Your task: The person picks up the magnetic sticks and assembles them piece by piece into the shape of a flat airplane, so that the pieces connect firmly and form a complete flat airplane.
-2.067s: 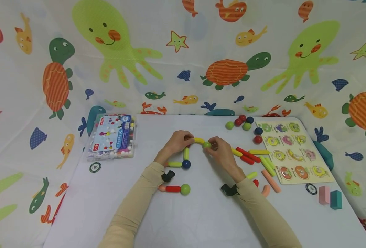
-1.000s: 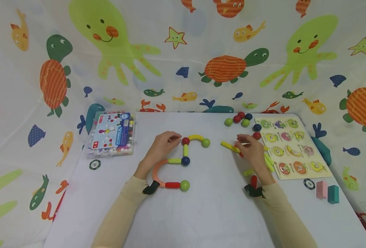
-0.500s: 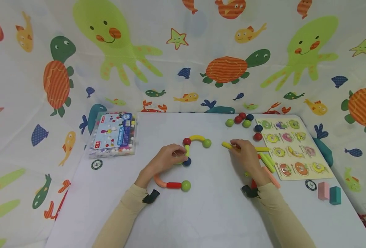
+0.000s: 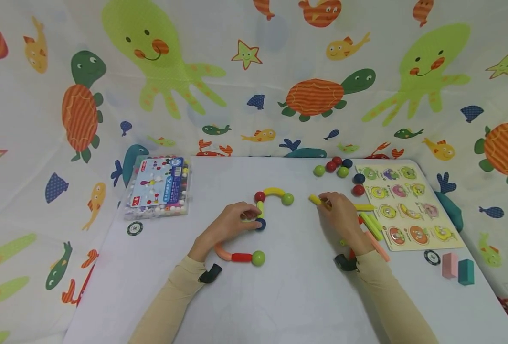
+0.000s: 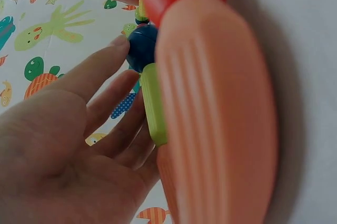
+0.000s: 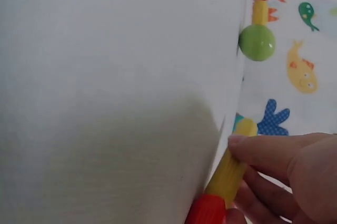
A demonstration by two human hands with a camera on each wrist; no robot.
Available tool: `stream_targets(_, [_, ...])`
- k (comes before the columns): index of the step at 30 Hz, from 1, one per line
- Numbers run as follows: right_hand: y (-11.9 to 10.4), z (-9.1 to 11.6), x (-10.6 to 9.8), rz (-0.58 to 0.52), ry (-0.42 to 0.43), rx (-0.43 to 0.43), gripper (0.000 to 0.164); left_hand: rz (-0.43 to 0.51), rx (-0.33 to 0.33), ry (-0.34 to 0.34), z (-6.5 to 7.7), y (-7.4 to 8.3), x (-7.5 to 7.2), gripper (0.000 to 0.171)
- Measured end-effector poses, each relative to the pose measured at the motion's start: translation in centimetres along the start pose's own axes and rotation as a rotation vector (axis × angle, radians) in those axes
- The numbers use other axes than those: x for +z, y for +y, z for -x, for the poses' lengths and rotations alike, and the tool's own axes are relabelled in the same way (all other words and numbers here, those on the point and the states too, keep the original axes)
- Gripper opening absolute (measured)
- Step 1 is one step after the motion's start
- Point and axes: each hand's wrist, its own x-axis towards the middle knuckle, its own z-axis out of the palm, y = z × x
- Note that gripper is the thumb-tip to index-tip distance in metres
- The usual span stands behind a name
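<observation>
My left hand (image 4: 232, 222) has its thumb at the dark blue ball (image 5: 141, 49), with its fingers bent behind the ball and the light green stick (image 5: 154, 105). That ball is part of a chain: a red ball (image 4: 259, 196), a curved yellow stick (image 4: 273, 191) and a green ball (image 4: 287, 199) run off above. Below, a curved peach stick (image 4: 222, 252) leads to a red stick (image 4: 241, 257) and another green ball (image 4: 258, 258). On the right, my right hand (image 4: 340, 215) pinches a yellow stick (image 6: 226, 176) between thumb and fingers; a red piece (image 6: 207, 211) shows at its lower end.
Loose balls (image 4: 331, 166) lie at the back right beside a fruit puzzle board (image 4: 445, 244). Several sticks (image 4: 372, 226) lie by the right forearm. A clear box of beads (image 4: 181, 208) stands at the left. Pink (image 4: 449, 265) and teal blocks (image 4: 466, 272) stand front right.
Both hands left the curved yellow stick and its green ball. The left came down to the blue ball; the right moved right and took the yellow stick. In the last half second little moved.
</observation>
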Motion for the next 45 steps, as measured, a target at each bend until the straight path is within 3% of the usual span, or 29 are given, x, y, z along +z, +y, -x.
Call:
stream_targets(8, [-0.3, -0.7, -0.7, -0.141, 0.173, -0.007, 0.036, -0.004, -0.007, -0.010, 0.0, -0.1, 0.0, 0.033])
stream_targets(15, [-0.5, -1.0, -1.3, -0.259, 0.237, -0.010, 0.039, -0.011, -0.016, -0.006, 0.0, 0.0, -0.1, 0.033])
stream_targets(22, [-1.6, -0.5, -1.1, -0.286, 0.141, 0.111, 0.043, -0.012, -0.010, -0.006, 0.0, -0.1, -0.1, 0.033])
stream_targets(28, [-3.1, 0.7, 0.3, -0.314, 0.037, 0.112, 0.042, -0.010, -0.001, -0.011, 0.0, -0.2, -0.1, 0.029])
stream_targets(36, [-5.2, 1.6, 2.3, -0.330, -0.122, 0.182, 0.039, 0.000, 0.020, -0.019, 0.1, -0.3, -0.2, 0.026])
stream_targets(45, [-6.2, 1.4, 3.2, -0.316, -0.175, 0.250, 0.040, -0.019, 0.013, -0.026, 0.1, 0.1, -0.1, 0.026])
